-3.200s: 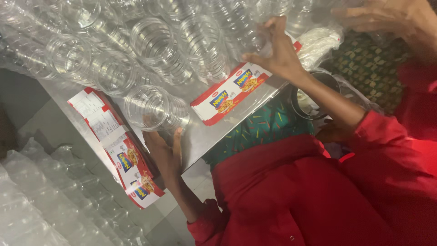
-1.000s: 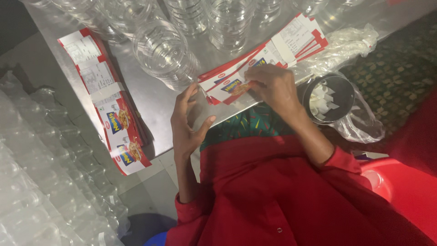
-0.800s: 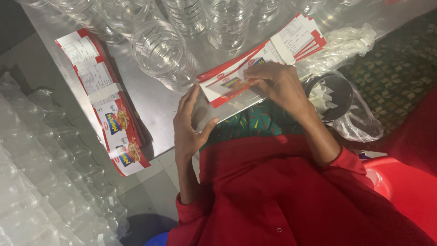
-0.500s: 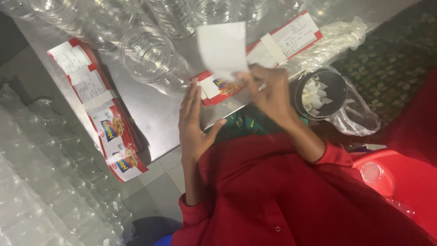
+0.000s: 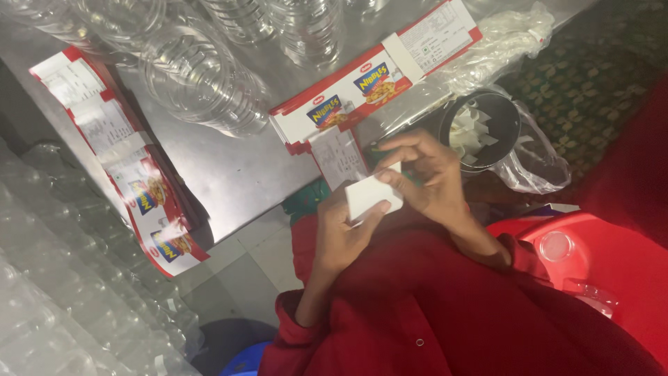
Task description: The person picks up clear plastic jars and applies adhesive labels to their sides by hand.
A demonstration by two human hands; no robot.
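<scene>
Both hands, left hand (image 5: 341, 233) and right hand (image 5: 424, 174), close their grip on a small white paper slip (image 5: 371, 195), near the steel desk (image 5: 229, 167) edge, just right of red-bordered printed labels (image 5: 376, 83).

Single head-worn view, looking steeply down and tilted. Close on left hand (image 5: 341, 233) and right hand (image 5: 424, 174) at frame centre, red sleeves filling the lower right. Metal table (image 5: 236, 167) slanting across the upper half, clear plastic bottles (image 5: 202, 76) cut off at the top edge.
</scene>
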